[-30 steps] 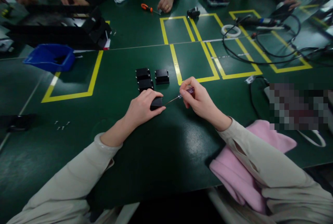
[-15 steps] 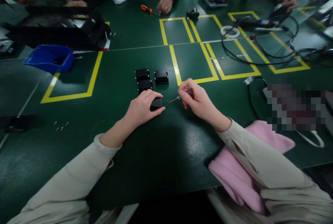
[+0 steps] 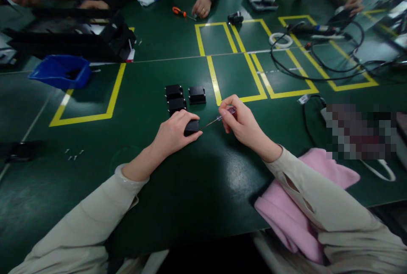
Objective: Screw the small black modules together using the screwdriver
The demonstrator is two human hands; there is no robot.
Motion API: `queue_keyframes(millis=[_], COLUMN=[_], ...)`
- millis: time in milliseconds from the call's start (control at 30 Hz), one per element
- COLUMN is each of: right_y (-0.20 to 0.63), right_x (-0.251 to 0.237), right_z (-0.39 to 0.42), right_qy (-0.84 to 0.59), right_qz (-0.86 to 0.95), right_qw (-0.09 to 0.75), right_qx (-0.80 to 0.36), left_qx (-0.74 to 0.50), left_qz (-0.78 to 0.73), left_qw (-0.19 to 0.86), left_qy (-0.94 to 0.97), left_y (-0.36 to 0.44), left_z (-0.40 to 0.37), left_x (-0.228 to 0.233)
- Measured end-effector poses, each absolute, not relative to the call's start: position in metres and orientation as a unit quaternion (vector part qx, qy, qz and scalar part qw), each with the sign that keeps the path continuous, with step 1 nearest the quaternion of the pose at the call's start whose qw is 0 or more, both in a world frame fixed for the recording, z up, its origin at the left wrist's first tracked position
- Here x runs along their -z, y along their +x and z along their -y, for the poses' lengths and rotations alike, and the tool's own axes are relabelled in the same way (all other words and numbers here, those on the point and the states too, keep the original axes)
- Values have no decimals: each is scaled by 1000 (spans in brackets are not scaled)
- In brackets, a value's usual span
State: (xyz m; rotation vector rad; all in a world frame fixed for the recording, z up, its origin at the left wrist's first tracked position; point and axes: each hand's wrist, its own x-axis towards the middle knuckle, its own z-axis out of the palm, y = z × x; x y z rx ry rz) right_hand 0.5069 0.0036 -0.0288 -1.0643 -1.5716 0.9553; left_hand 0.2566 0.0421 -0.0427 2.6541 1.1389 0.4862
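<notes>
The left hand [image 3: 176, 130] clasped a block [image 3: 191, 127] on the tabletop [image 3: 203, 193]; the right hand [image 3: 239, 118] held a screwdriver [image 3: 219, 118] at its right corner. Three farther blocks [image 3: 197, 94] looked finished; this one seemingly was not.

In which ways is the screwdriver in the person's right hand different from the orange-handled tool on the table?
The screwdriver is gripped in the right hand, while the orange-handled tool lies on the table beside a co-worker's hand. The screwdriver's handle looks dark purplish; the orange-handled tool's is orange and black. Both have a thin shaft.
</notes>
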Motion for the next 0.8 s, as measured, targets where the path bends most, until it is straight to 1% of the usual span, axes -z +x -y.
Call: queue_keyframes(millis=[233,467,800], right_y=[508,507,507], right_x=[24,25,24], right_z=[-5,-4,-5], right_qy=[-457,-442,-444], right_qz=[659,647,657], right_qw=[468,486,476], right_qx=[-371,-388,-380], left_qx=[-171,-168,-168], left_qz=[-390,-397,-390], left_qw=[102,113,103], left_qy=[899,895,900], left_y=[259,260,259], left_z=[-42,-41,-42], left_x=[42,40,41])
